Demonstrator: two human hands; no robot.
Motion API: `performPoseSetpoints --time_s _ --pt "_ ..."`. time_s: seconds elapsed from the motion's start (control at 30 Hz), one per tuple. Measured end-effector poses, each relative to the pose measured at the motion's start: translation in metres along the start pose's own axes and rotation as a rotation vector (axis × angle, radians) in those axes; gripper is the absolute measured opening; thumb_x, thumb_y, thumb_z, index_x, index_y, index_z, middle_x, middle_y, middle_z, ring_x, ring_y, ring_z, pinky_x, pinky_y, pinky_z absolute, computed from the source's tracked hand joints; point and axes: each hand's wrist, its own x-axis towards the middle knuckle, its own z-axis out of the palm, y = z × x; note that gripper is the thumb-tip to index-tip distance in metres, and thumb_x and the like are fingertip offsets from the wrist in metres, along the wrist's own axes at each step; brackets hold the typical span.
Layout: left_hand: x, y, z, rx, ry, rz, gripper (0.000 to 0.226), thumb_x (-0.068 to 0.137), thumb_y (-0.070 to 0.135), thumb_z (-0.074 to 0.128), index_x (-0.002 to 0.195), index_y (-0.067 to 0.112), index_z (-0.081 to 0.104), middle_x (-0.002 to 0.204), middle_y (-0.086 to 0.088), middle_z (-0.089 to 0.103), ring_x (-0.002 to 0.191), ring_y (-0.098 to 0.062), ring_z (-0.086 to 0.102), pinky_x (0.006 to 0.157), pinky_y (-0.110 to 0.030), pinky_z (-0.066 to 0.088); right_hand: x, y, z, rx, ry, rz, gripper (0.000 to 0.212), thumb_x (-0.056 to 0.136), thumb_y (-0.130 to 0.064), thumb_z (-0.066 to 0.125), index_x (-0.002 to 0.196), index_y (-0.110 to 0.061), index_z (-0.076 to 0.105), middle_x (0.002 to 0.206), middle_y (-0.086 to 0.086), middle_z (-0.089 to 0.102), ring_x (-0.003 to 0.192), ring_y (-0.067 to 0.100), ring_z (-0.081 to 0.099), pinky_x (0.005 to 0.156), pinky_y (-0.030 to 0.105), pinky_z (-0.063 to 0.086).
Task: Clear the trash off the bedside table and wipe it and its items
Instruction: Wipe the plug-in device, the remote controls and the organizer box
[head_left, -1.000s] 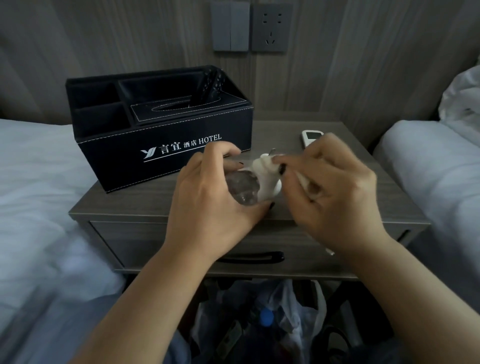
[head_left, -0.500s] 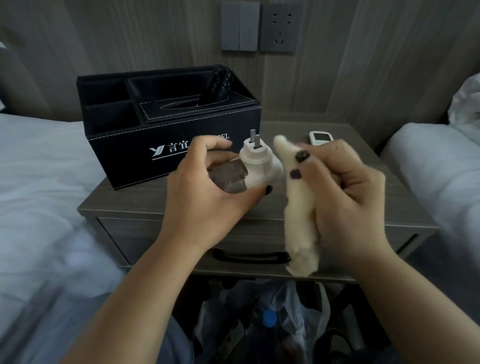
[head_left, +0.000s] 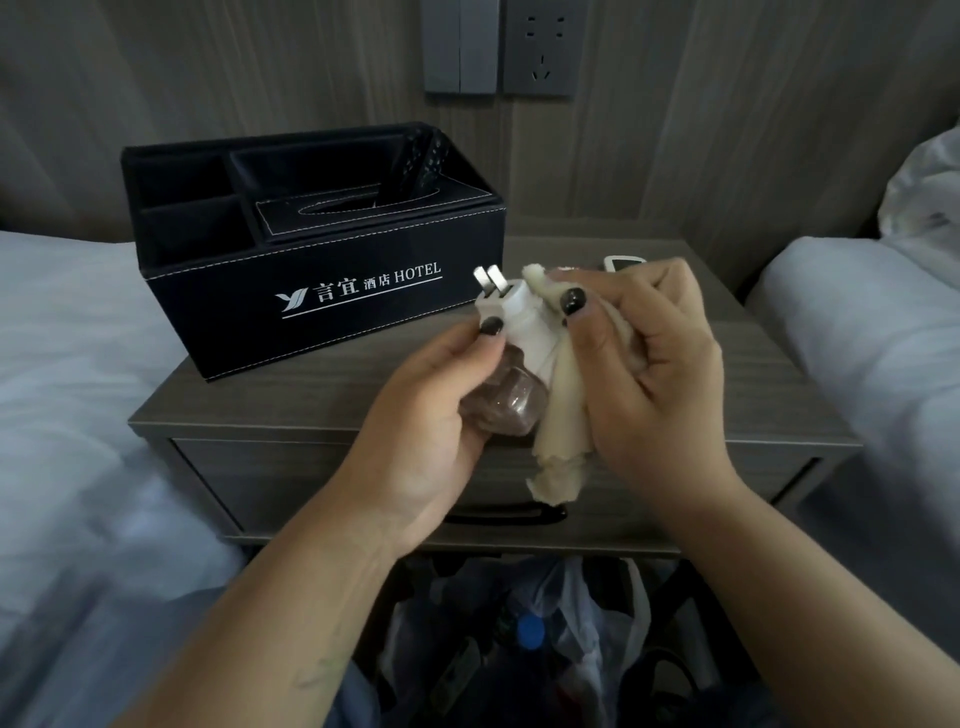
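Head view: left hand (head_left: 415, 415) has its grip curled round the plug-in vaporiser (head_left: 511, 358), held above the tabletop (head_left: 311, 400), prongs pointing up-left; right hand (head_left: 654, 364) pinches the cloth (head_left: 563, 410) against the vaporiser's right side, ready to rub along its length

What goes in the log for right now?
left hand: grips plug-in device | right hand: presses cloth against it | step: wiping

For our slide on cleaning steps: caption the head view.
Left hand holds a plug-in diffuser while right hand wipes it with a cloth.
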Motion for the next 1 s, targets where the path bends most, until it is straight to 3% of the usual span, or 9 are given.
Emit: performPoseSetpoints --time_s 0.23,0.3,0.37,0.53,0.6,0.67,0.8,0.9,1.0 --pt "0.006 0.000 0.001 -0.183 0.107 -0.027 0.034 0.098 0.022 0.044 0.118 0.005 0.067 0.108 -0.014 0.070 0.098 -0.025 0.067 0.090 -0.037 0.053 -0.012 -0.009 0.007 0.086 -0.188 -0.134 0.024 0.089 0.000 0.058 0.111 -0.004 0.068 0.090 0.017 0.049 0.085 0.016 0.052 0.076 0.018 0.047" --pt "0.008 0.000 0.002 -0.235 0.083 -0.072 0.036 0.100 0.025 0.043 0.113 0.006 0.070 0.100 -0.010 0.073 0.091 -0.020 0.069 0.083 -0.033 0.055 -0.010 -0.010 0.003 0.119 -0.200 -0.127 0.022 0.090 -0.002 0.058 0.110 -0.007 0.068 0.089 0.017 0.051 0.085 0.018 0.053 0.075 0.022 0.047" --pt "0.009 -0.004 0.009 -0.315 0.045 -0.114 0.037 0.099 0.028 0.044 0.101 0.008 0.075 0.087 -0.007 0.073 0.079 -0.016 0.070 0.074 -0.028 0.058 -0.007 -0.008 -0.002 0.112 -0.083 -0.077 0.022 0.092 -0.002 0.056 0.108 -0.012 0.067 0.088 0.011 0.054 0.085 0.013 0.054 0.076 0.019 0.043" --pt "0.011 -0.013 0.022 -0.287 -0.017 -0.055 0.036 0.092 0.031 0.053 0.115 0.004 0.063 0.093 -0.011 0.071 0.082 -0.020 0.069 0.070 -0.032 0.058 -0.009 -0.009 0.002 0.049 0.179 0.090 0.021 0.096 -0.005 0.052 0.106 -0.020 0.062 0.095 0.004 0.057 0.082 0.005 0.055 0.070 0.015 0.044" --pt "0.014 -0.011 0.021 -0.216 -0.019 0.011 0.036 0.090 0.029 0.057 0.116 0.005 0.062 0.094 -0.010 0.072 0.083 -0.020 0.069 0.071 -0.033 0.057 -0.011 -0.010 0.003 0.215 0.179 0.209 0.021 0.097 -0.009 0.051 0.099 -0.025 0.064 0.089 -0.008 0.063 0.079 0.000 0.058 0.068 0.016 0.047" --pt "0.016 -0.011 0.020 -0.073 0.009 0.069 0.046 0.084 0.030 0.064 0.125 0.008 0.060 0.113 -0.016 0.068 0.100 -0.027 0.066 0.086 -0.039 0.054 -0.009 -0.008 -0.001 0.415 0.198 0.445 0.022 0.098 -0.013 0.051 0.089 -0.026 0.067 0.074 -0.012 0.067 0.065 0.000 0.060 0.057 0.018 0.049" --pt "0.013 -0.016 0.025 0.158 -0.044 0.239 0.063 0.081 0.024 0.069 0.140 0.017 0.048 0.129 0.001 0.064 0.121 -0.016 0.059 0.095 -0.031 0.050 0.002 0.000 -0.016 0.794 0.014 0.977 0.020 0.092 -0.015 0.056 0.084 -0.015 0.073 0.072 0.007 0.070 0.062 0.016 0.066 0.055 0.027 0.056" --pt "0.011 -0.018 0.035 0.292 -0.036 0.526 0.063 0.087 0.018 0.068 0.143 0.016 0.039 0.130 0.010 0.061 0.121 -0.008 0.058 0.093 -0.021 0.049 0.006 0.007 -0.027 0.776 -0.170 1.063 0.036 0.095 -0.017 0.050 0.065 -0.016 0.069 0.062 -0.001 0.068 0.056 0.010 0.066 0.051 0.020 0.053" --pt "0.015 -0.021 0.043 0.408 0.049 0.724 0.066 0.087 0.021 0.071 0.144 0.019 0.038 0.137 -0.007 0.049 0.122 -0.020 0.056 0.092 -0.026 0.050 0.010 0.009 -0.029 0.773 -0.266 1.104 0.041 0.099 -0.008 0.042 0.064 -0.013 0.062 0.056 -0.002 0.060 0.050 0.007 0.057 0.052 0.021 0.048"
